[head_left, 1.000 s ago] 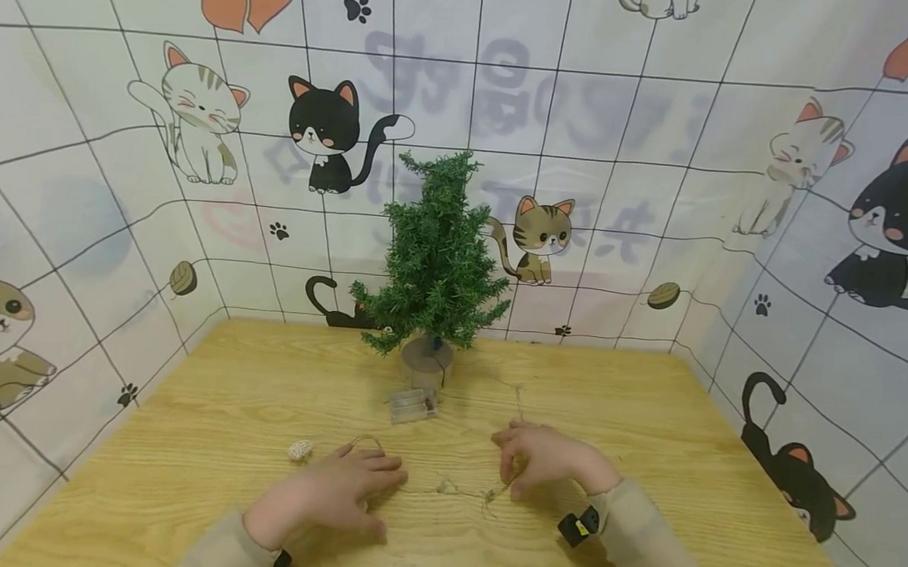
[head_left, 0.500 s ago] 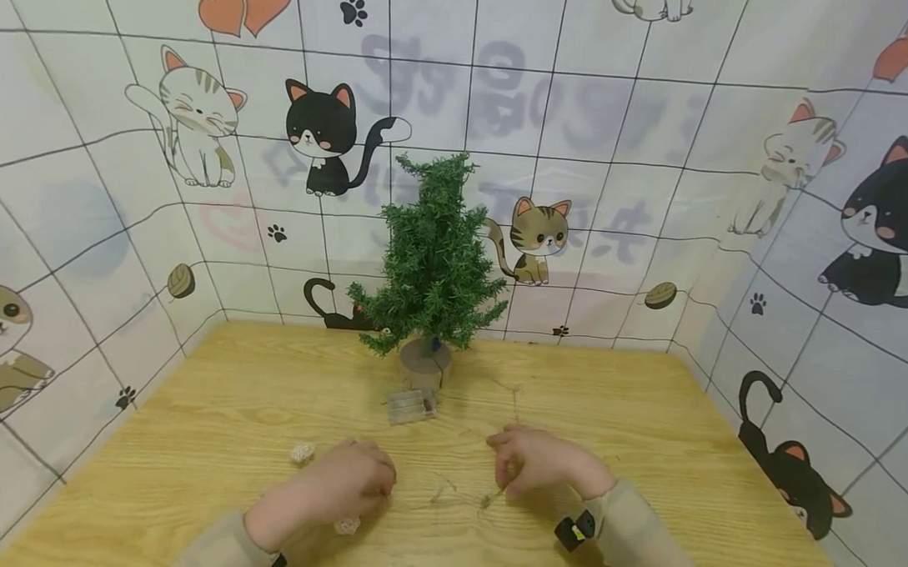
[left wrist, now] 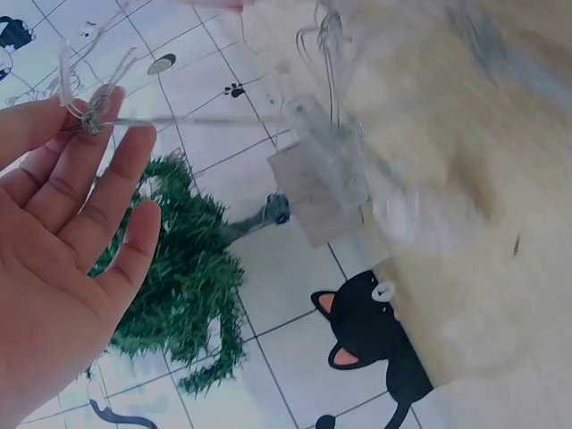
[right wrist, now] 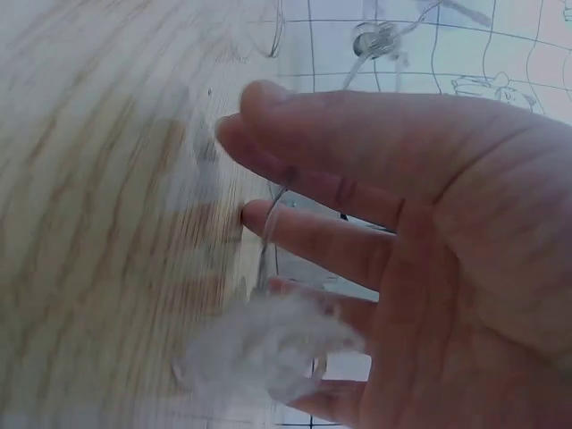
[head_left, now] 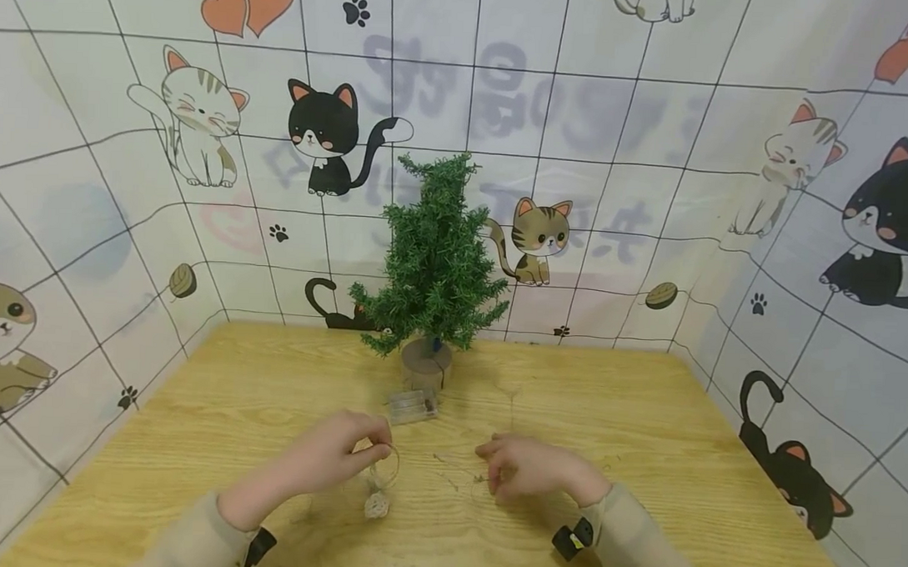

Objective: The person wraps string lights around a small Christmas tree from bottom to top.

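My left hand (head_left: 335,450) pinches a thin light-string wire (left wrist: 179,121) between thumb and fingertips, at a small knotted tuft seen in the left wrist view. Below it, a white woven ball (head_left: 376,504) hangs close over the wooden table, beside a loop of wire. My right hand (head_left: 526,469) pinches another stretch of wire (right wrist: 270,223) between thumb and index finger, its other fingers loosely spread. In the right wrist view a blurred whitish ball (right wrist: 268,349) shows below that wire. Thin strands lie between the two hands.
A small green artificial Christmas tree (head_left: 443,258) stands at the back on a round base (head_left: 426,374). In front of it lies a clear battery box (head_left: 414,406). Cat-printed sheeting (head_left: 617,139) encloses the table (head_left: 615,389) at back and sides.
My left hand goes from spread fingers over the table to a pinch on the wire, raised a little with the woven ball hanging. My right hand shifts slightly left, still pinching its wire.
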{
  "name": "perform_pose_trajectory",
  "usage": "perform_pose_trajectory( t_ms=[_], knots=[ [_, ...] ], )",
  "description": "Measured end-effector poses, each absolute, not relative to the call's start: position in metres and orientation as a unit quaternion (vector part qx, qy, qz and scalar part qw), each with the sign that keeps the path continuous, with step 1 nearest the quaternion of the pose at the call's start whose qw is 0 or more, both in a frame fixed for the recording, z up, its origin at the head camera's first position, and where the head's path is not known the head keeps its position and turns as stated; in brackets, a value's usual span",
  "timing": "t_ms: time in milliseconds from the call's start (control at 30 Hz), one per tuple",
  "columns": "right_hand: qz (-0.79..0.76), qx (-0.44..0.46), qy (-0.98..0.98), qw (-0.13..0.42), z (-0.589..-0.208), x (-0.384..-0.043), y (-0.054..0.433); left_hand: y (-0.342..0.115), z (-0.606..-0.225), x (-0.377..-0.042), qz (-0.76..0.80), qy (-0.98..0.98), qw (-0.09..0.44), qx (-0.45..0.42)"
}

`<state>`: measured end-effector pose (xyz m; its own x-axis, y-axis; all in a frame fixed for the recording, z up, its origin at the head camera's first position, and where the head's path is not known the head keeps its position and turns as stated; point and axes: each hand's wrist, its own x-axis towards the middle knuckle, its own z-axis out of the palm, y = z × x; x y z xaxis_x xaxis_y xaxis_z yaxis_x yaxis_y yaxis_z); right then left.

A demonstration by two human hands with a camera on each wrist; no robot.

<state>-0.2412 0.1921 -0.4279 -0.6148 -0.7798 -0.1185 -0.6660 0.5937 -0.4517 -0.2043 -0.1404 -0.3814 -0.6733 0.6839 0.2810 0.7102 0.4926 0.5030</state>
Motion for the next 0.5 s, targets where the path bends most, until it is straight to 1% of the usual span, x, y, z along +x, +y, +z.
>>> perform_pose_trajectory(
  t_ms=[133, 200, 333, 500],
  knots=[
    [-0.217, -0.402, 0.875, 0.157, -0.424, -0.242, 0.196, -0.151, -0.369, -0.202, -0.322, -0.868, 0.002, -0.379],
    [-0.225, -0.394, 0.877, 0.157, -0.420, -0.242, 0.198, -0.157, -0.364, -0.201, -0.325, -0.870, 0.001, -0.371],
    [-0.227, -0.388, 0.881, 0.150, -0.411, -0.244, 0.204, -0.167, -0.356, -0.203, -0.325, -0.870, 0.022, -0.371],
    [-0.236, -0.380, 0.881, 0.154, -0.393, -0.245, 0.207, -0.177, -0.344, -0.206, -0.322, -0.870, 0.035, -0.372]
  ],
)
